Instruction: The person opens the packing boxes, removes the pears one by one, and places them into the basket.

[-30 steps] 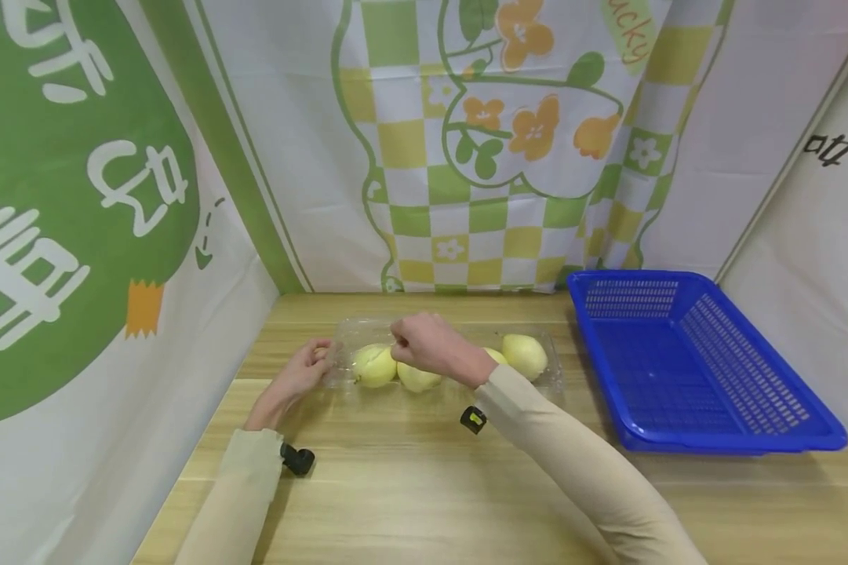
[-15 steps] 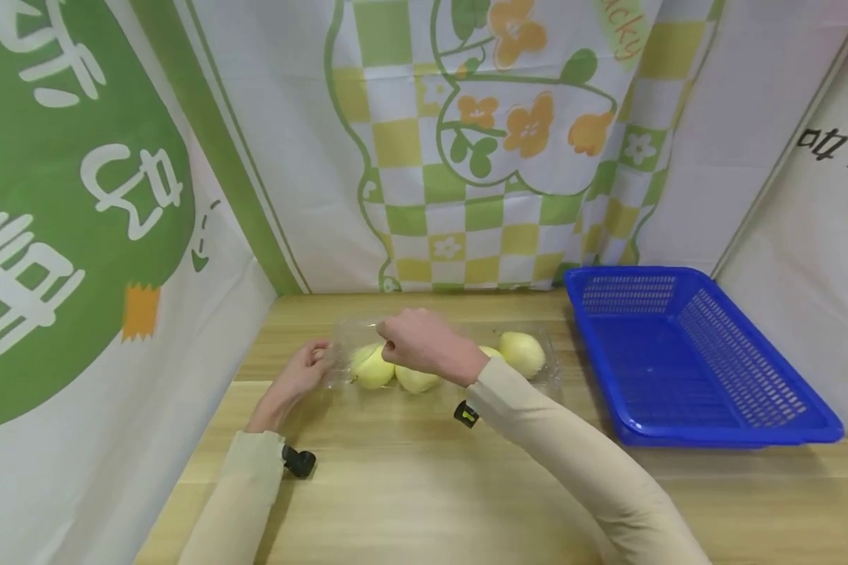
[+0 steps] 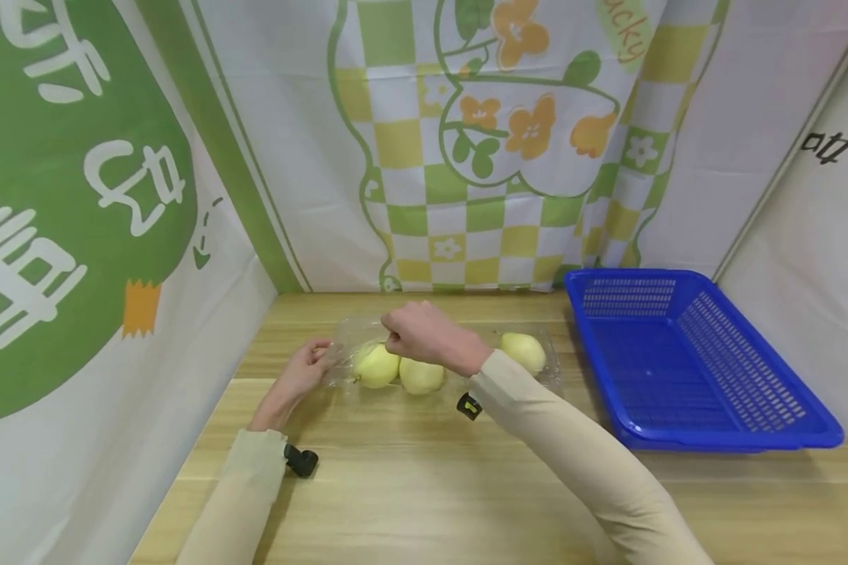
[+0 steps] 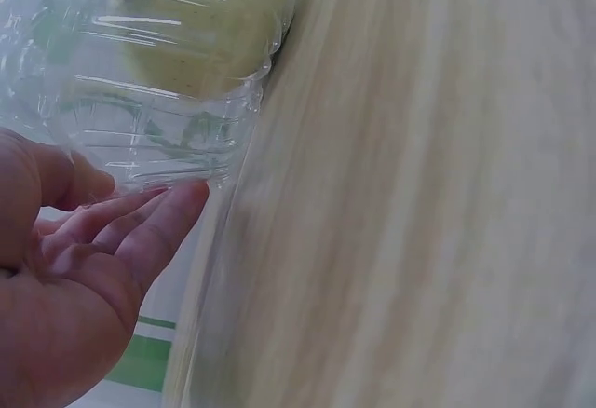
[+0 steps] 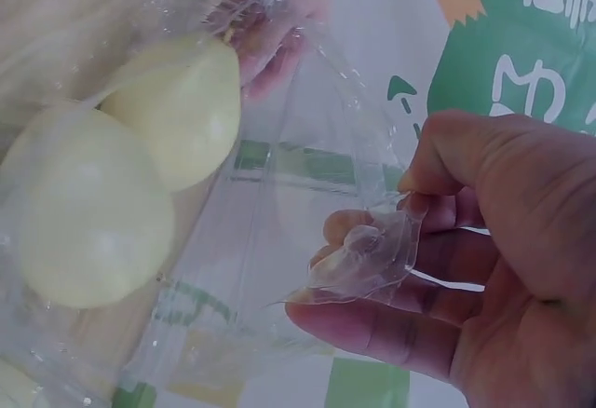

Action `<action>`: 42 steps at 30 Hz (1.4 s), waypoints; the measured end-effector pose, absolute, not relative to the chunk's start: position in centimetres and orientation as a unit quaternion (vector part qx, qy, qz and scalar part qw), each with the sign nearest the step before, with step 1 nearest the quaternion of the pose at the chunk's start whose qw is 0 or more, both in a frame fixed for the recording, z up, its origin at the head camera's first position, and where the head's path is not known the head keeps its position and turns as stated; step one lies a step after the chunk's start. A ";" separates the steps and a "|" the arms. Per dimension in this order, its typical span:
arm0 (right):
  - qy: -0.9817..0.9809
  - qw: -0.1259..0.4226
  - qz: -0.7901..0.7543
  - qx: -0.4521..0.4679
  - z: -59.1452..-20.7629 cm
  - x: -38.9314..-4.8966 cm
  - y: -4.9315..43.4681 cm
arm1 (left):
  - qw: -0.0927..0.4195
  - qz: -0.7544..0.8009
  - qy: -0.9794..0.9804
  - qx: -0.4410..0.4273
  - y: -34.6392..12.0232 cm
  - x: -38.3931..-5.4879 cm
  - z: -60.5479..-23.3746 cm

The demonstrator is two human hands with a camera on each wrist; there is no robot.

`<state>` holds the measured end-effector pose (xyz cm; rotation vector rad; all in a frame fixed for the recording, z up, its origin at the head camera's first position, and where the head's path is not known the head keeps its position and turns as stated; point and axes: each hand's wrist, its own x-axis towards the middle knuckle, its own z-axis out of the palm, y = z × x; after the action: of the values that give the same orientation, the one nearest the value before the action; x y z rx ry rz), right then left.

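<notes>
Yellow pears [image 3: 421, 377] lie in a row in a long clear plastic container [image 3: 346, 333] on the wooden table. My left hand [image 3: 303, 369] is at the container's left end; in the left wrist view its thumb and fingers pinch the clear plastic edge, with a pear [image 4: 200, 31] showing through. My right hand [image 3: 427, 333] is raised over the pears. In the right wrist view it pinches a crumpled flap of clear plastic film [image 5: 368, 259] between thumb and fingers, and the film stretches towards the left hand [image 5: 279, 17]. The right hand and forearm hide the middle of the row.
A blue plastic basket [image 3: 678, 435] stands on the table [image 3: 395, 486] to the right of the container. Printed cloth [image 3: 296, 102] hangs behind and on both sides.
The right hand has risen slightly, showing more of the second pear from the left; the pear beside the right wrist is now hidden. My left hand stays at the container's end.
</notes>
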<state>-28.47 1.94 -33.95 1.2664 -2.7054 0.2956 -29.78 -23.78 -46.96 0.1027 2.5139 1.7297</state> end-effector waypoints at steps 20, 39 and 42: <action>-0.918 0.019 0.137 0.372 -28.5 -29.8 2.9 | 0.051 0.500 0.863 0.043 -23.6 -29.1 -46.6; -0.927 0.049 0.160 0.335 -29.1 -33.0 4.3 | 0.083 0.518 0.850 0.047 -23.7 -29.1 -46.4; -0.928 0.050 0.168 0.328 -29.8 -33.7 4.5 | 0.098 0.519 0.848 0.045 -23.9 -28.9 -46.2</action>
<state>-33.74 4.55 -29.82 0.9991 -2.8260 0.5126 -28.87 -23.95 -46.16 0.1345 2.5086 1.5367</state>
